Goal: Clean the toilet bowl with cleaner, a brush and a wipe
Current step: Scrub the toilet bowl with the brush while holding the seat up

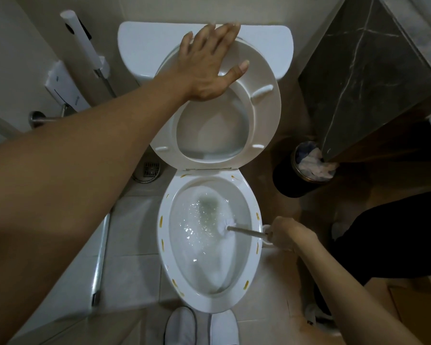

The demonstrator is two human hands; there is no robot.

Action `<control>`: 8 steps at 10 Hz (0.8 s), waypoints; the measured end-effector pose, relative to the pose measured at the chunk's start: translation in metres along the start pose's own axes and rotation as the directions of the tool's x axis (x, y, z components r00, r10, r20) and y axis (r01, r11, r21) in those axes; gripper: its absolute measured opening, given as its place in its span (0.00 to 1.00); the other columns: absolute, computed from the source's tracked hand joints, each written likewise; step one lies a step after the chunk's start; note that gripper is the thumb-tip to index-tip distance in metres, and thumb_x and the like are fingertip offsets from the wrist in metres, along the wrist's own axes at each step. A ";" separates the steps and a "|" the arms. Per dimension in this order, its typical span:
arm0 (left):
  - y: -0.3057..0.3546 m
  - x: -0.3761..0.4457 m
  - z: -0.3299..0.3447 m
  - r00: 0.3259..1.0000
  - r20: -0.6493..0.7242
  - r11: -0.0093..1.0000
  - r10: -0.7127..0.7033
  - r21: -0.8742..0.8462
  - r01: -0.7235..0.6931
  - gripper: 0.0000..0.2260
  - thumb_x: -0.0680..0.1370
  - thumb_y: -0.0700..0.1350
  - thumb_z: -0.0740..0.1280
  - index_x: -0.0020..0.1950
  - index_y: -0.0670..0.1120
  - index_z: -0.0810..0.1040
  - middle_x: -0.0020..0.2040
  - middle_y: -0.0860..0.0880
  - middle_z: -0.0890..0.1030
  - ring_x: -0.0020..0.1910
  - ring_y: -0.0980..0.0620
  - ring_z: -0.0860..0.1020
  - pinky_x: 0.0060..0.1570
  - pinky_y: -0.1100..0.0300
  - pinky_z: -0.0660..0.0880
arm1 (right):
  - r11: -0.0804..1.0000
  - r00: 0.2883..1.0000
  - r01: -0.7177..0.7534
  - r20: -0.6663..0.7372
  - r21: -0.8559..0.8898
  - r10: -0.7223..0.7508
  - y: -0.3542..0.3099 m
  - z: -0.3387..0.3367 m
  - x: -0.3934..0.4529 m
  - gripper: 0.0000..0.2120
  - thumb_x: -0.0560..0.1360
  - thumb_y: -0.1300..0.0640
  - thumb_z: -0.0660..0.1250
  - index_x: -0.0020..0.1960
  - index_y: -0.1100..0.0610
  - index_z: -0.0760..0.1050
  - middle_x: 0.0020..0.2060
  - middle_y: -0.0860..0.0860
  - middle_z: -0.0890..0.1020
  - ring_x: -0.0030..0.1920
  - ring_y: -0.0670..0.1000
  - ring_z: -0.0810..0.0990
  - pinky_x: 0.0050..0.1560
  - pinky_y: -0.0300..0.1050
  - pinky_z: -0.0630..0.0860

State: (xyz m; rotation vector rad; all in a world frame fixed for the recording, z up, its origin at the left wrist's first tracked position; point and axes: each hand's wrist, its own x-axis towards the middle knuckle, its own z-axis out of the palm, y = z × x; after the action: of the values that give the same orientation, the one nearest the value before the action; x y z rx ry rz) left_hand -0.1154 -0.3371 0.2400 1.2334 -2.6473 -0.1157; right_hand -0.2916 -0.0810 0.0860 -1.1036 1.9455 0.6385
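The white toilet bowl (253,265) stands open, with water foaming and swirling inside it. Yellow dabs dot its rim. My right hand (290,235) grips the metal handle of a toilet brush (249,231); the white brush head (228,226) is in the water at the bowl's right side. My left hand (210,63) lies flat with spread fingers on the top of the raised seat (266,108) and lid, which lean against the white cistern (139,46).
A black bin (288,181) with crumpled tissue stands right of the toilet, beside a dark marble cabinet (368,70). A bidet sprayer (82,41) and paper holder (65,85) hang on the left wall. A floor drain (151,168) lies left. My white slippers (179,327) are below the bowl.
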 end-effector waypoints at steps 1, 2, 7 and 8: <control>0.000 0.000 0.000 1.000 0.006 1.000 0.001 -0.001 -0.001 0.33 0.79 0.65 0.45 0.79 0.50 0.42 0.79 0.50 0.46 0.77 0.46 0.44 0.73 0.43 0.41 | 0.994 0.993 0.096 0.076 -0.057 -0.091 -0.011 0.006 -0.018 0.15 0.78 0.53 0.63 0.62 0.56 0.77 0.45 0.51 0.76 0.37 0.48 0.73 0.39 0.43 0.72; 0.000 0.000 0.001 1.000 0.004 1.000 0.002 0.006 -0.002 0.33 0.78 0.65 0.44 0.79 0.50 0.42 0.79 0.50 0.46 0.77 0.46 0.44 0.73 0.43 0.41 | 0.985 0.977 0.170 0.135 -0.037 -0.164 -0.025 0.014 -0.018 0.15 0.78 0.51 0.63 0.62 0.55 0.78 0.42 0.50 0.77 0.31 0.45 0.72 0.33 0.39 0.72; 0.001 0.001 0.001 1.000 -0.003 1.000 -0.009 0.010 0.009 0.32 0.79 0.64 0.45 0.79 0.50 0.42 0.79 0.50 0.45 0.77 0.47 0.43 0.73 0.44 0.40 | 0.947 0.945 0.312 -0.121 0.070 -0.303 -0.052 0.020 -0.010 0.15 0.82 0.49 0.56 0.66 0.46 0.74 0.59 0.51 0.79 0.53 0.54 0.79 0.41 0.39 0.70; 0.002 0.000 0.000 1.000 0.004 1.000 -0.017 0.015 0.017 0.32 0.80 0.64 0.46 0.78 0.50 0.41 0.79 0.50 0.45 0.77 0.47 0.43 0.73 0.44 0.40 | 0.945 0.946 0.308 -0.141 0.108 -0.292 -0.042 0.027 -0.008 0.17 0.82 0.49 0.56 0.69 0.44 0.72 0.59 0.50 0.80 0.54 0.53 0.78 0.46 0.40 0.72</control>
State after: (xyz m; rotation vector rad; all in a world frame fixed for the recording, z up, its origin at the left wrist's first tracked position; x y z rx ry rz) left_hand -0.1166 -0.3362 0.2404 1.2619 -2.6462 -0.1019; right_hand -0.2420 -0.0783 0.0758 -1.3488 1.8392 0.2804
